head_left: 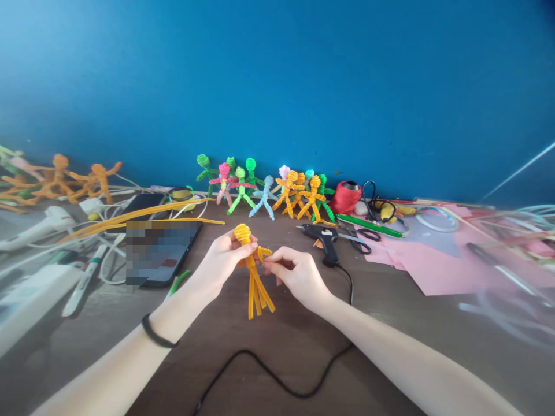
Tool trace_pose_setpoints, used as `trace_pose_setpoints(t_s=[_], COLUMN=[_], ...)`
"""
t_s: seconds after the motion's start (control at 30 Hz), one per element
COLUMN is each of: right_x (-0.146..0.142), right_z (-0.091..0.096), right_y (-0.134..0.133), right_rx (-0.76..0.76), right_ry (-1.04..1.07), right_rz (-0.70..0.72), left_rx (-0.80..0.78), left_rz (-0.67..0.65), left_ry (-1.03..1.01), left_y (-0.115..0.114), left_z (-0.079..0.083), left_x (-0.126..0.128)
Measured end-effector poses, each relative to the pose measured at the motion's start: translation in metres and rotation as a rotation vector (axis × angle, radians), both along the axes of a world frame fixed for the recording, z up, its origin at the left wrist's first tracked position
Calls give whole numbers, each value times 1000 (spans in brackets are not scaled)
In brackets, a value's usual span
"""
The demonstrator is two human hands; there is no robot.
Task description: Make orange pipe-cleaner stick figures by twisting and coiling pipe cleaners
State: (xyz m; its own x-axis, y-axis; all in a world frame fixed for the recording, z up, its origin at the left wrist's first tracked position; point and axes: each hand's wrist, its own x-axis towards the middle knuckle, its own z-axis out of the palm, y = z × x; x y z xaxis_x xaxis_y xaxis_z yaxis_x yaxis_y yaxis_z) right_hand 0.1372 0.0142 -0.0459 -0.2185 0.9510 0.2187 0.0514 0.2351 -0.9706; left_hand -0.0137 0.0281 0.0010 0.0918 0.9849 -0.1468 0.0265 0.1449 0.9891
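Note:
An orange pipe cleaner figure [252, 260] is held upright above the table, between both hands. Its head is a tight coil, and several straight stems hang loose below the body. My left hand [223, 263] is closed around the figure just under the head, thumb across the front. With fingertips pinched, my right hand [299, 274] grips the short coiled arm on the figure's right side. The fingers of my left hand hide part of the body.
Finished pipe cleaner figures [240, 188] stand along the blue wall. A black glue gun [327, 240] lies to the right, its cord [277, 384] looping across the front. Pink paper [442, 254] is at right; a phone [173, 260], marker [84, 283] and orange stems [130, 216] at left.

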Motion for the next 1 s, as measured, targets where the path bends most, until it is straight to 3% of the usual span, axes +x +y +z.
trace_pose_setpoints(t_s=[0.47, 0.8, 1.0], right_x=[4, 14, 23], right_z=[3, 4, 8], right_y=[9, 17, 20], right_rx=[-168, -153, -24], right_ry=[97, 21, -139], right_rz=[132, 232, 255], left_rx=[91, 99, 95], left_rz=[-152, -290, -356], left_ry=[47, 106, 170], left_y=[-2, -5, -5], left_z=[3, 11, 11], left_x=[-2, -2, -4])
